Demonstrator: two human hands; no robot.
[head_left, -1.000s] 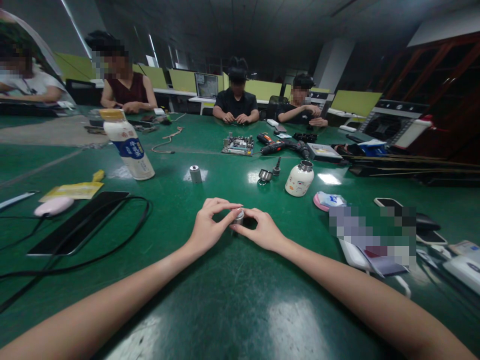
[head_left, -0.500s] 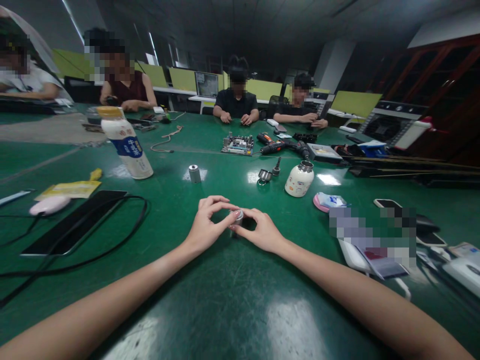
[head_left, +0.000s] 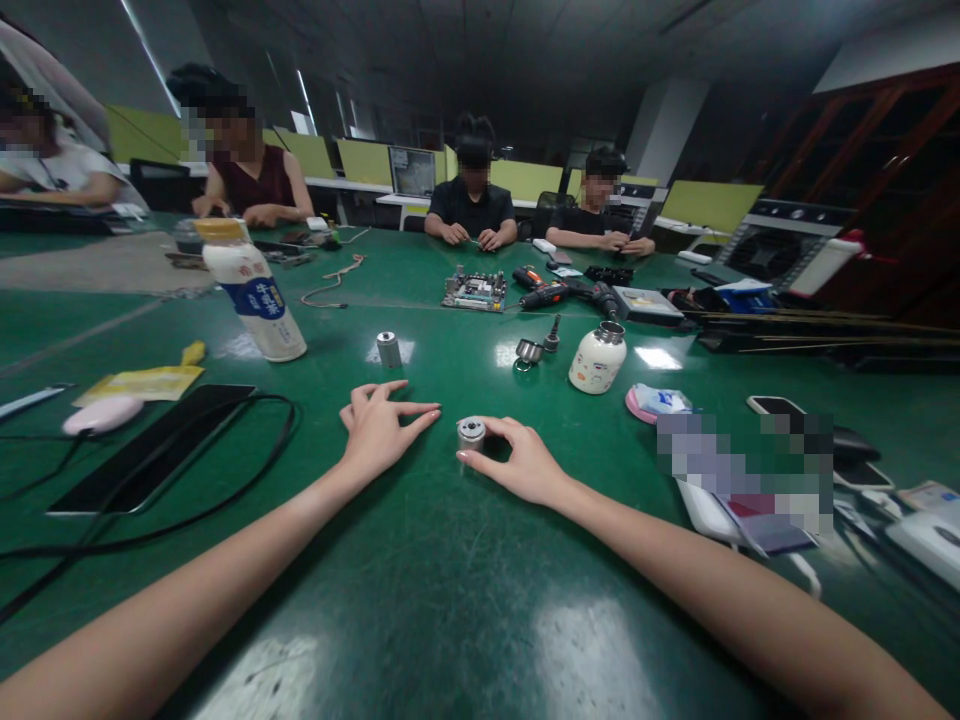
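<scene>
1. Cylinder (head_left: 471,437), silvery metal, round top with dark holes: upright on green table (head_left: 450,600), straight ahead, between both hands.
2. Right hand (head_left: 529,465): clamped on cylinder, thumb at near side, index finger at upper right edge; other fingers mostly hidden.
3. Left hand (head_left: 375,432): empty, palm down, just left of cylinder and apart from it. Thumb and index tips close together, can't tell if touching; other fingers spread apart.
4. Second cylinder (head_left: 388,350), also metal: upright on table, beyond left hand.
5. Beyond right hand: metal cup (head_left: 529,350) with ring, dark pointed piece (head_left: 553,333) just beside it, then cream flask (head_left: 598,358), upright, mouth uncovered.
6. Farther back: circuit board (head_left: 475,290), with orange-and-black power tools (head_left: 547,294) to its right.
7. Left side: white bottle (head_left: 259,300) with blue label and orange-yellow cap; nearer, yellow packet (head_left: 142,383), pink device (head_left: 103,415), black slab (head_left: 154,450) with black cable (head_left: 289,430) looped across it.
8. Right side: pink case (head_left: 642,404) with blue-white packet (head_left: 664,400) on it; phone (head_left: 780,405) farther right; part of this area pixelated.
9. Far edge: four seated people (head_left: 472,205), hands on or near table.
</scene>
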